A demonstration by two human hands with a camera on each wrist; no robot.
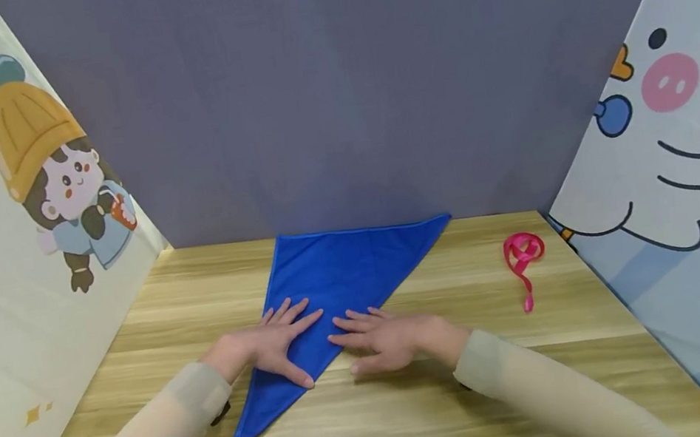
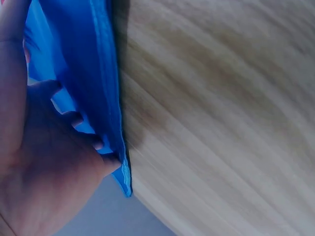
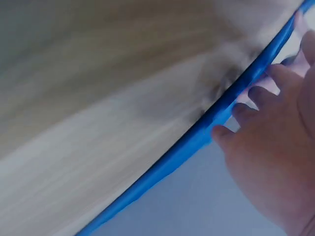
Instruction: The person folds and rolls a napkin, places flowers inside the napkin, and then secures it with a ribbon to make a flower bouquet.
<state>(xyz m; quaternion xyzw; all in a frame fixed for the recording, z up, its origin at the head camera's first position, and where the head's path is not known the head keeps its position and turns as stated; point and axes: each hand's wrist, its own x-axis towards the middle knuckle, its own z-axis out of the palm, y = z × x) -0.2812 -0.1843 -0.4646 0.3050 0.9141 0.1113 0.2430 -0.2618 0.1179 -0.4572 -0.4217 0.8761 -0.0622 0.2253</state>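
A blue cloth (image 1: pixel 343 268) lies folded into a triangle on the wooden table, its long slanted edge facing the near right. My left hand (image 1: pixel 277 344) rests on the cloth's lower left part with fingers spread, the thumb near the slanted edge. In the left wrist view its fingertips meet the blue cloth (image 2: pixel 88 54) beside a stitched hem. My right hand (image 1: pixel 384 341) is at the slanted edge, palm down, fingertips over the cloth and thumb over the wood. The right wrist view shows the fingers of the right hand (image 3: pixel 275 132) extended along the cloth's edge (image 3: pixel 197 135).
A pink ribbon (image 1: pixel 524 250), loosely looped, lies on the table (image 1: pixel 482 394) at the right. A grey panel (image 1: pixel 331 87) stands along the back edge. Printed side panels with cartoon figures flank the left and right.
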